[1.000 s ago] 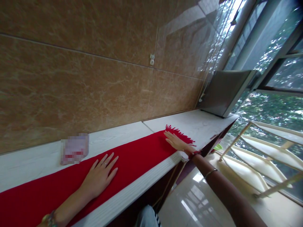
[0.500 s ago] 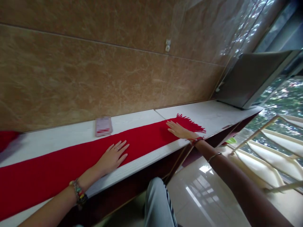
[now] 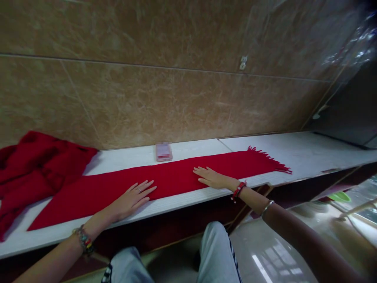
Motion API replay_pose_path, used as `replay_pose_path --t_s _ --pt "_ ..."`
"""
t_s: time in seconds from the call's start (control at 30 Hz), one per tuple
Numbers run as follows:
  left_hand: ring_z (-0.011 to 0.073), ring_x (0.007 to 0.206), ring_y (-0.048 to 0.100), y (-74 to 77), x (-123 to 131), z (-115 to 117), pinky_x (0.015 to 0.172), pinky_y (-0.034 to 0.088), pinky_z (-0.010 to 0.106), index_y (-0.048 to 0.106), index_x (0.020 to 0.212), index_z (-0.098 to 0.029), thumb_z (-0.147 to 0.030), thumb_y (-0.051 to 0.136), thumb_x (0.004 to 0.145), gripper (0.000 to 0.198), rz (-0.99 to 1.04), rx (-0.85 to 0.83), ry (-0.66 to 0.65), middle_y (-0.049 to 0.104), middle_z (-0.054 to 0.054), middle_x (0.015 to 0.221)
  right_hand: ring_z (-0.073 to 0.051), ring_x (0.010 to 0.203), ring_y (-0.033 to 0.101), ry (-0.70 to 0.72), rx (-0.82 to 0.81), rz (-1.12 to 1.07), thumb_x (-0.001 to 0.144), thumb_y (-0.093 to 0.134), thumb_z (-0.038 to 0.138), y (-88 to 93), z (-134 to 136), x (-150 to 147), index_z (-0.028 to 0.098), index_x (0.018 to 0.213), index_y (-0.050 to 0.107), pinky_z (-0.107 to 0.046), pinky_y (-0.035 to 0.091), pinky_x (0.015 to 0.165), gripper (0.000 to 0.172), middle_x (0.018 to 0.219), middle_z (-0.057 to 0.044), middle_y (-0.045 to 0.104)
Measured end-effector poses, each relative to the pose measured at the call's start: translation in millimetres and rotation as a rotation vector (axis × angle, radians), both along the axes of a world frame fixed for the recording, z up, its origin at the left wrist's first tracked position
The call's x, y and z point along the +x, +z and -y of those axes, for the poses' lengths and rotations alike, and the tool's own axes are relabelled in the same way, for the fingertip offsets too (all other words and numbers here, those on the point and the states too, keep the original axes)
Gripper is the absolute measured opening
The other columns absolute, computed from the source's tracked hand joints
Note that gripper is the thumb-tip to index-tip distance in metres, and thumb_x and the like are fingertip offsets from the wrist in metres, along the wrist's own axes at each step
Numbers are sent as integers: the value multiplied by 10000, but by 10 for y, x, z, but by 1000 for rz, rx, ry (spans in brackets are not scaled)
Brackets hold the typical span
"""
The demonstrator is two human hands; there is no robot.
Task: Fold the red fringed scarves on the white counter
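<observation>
A long red scarf (image 3: 173, 177) lies flat along a white surface, its fringed end towards the right. At the far left the rest of the red cloth is heaped in loose folds against the wall. My left hand (image 3: 132, 199) rests flat on the scarf's near half, fingers spread, with a ring on one finger and a beaded bracelet at the wrist. Further right, my right hand (image 3: 213, 177) also presses flat on the scarf, fingers outstretched, short of the fringe. Neither hand grips the cloth.
Behind the scarf a small stack (image 3: 163, 152), blurred out, sits near the tiled wall (image 3: 141, 106). The white counter (image 3: 309, 153) runs right to a dark panel (image 3: 347, 106). A green basin (image 3: 339, 196) is low at the right. My knees are below the counter's front edge.
My view has turned left, bringing the heaped red cloth into sight. My right hand has slid left along the scarf, away from the fringe and closer to my left hand.
</observation>
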State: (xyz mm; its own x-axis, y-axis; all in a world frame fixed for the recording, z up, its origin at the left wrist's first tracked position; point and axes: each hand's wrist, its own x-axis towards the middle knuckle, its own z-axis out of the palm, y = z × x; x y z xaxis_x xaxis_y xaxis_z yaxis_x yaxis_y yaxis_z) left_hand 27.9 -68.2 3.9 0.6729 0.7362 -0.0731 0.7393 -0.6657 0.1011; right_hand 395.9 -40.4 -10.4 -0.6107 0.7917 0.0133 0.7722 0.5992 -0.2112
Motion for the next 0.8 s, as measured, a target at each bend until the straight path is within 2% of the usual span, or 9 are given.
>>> replay_pose_path --t_s 0.1,0.23,0.3,0.37,0.47,0.6,0.7,0.73,0.8 --pt "205 1325 141 38 -207 -92 1051 128 468 261 1347 -315 -419 173 905 463 27 65 177 209 -7 1444 -193 1322 122 -4 33 -65 908 213 443 115 -81 -328 188 1381 215 -453 159 1051 537 1438 -72 206" --pt "252 1324 130 -45 -441 -273 1018 181 514 245 1362 -272 -445 192 892 503 11 170 457 180 37 1453 -219 1318 142 119 147 -96 899 247 461 173 -197 -1161 154 1368 258 -467 150 1049 561 1428 -110 229" --pt "257 1317 162 -116 -613 -296 1007 215 502 268 1356 -255 -450 207 888 511 -33 157 513 196 56 1447 -229 1314 159 186 153 -85 895 252 470 128 -226 -1517 138 1359 281 -461 166 1047 571 1421 -119 242" --pt "234 1311 192 -166 -847 -252 1009 240 460 282 1351 -251 -438 204 892 502 -55 144 518 219 53 1441 -228 1308 182 232 131 -70 897 240 472 48 -232 -1728 159 1357 291 -461 182 1043 559 1417 -102 258" --pt "202 1306 213 -179 -1276 -114 1017 247 419 287 1347 -256 -412 213 900 479 -72 167 572 239 33 1435 -217 1303 200 252 112 -66 897 224 473 -82 -236 -1791 200 1360 288 -465 175 1046 541 1416 -69 267" --pt "222 1293 247 -155 -1739 51 1010 240 461 317 1334 -219 -373 255 901 465 -116 201 761 289 68 1413 -208 1303 200 244 95 -87 892 227 481 -161 -255 -1708 204 1360 288 -456 171 1051 547 1414 -57 272" --pt "260 1283 264 -154 -1785 67 999 214 530 368 1308 -206 -348 279 900 441 -169 260 868 328 95 1392 -219 1301 207 224 62 -81 888 247 480 -115 -250 -1735 203 1352 308 -468 149 1054 545 1409 -68 284" --pt "269 1282 264 -151 -1738 44 1004 201 532 396 1292 -195 -339 290 898 432 -189 292 859 345 105 1382 -226 1300 209 215 41 -71 885 258 480 -84 -246 -1776 201 1349 315 -476 149 1052 545 1408 -74 286" --pt "275 1285 253 -136 -1591 -44 1023 187 503 441 1261 -175 -336 308 894 423 -202 351 757 363 120 1369 -240 1301 203 215 9 -55 879 281 484 -14 -243 -1900 195 1348 319 -493 150 1047 553 1410 -87 279"
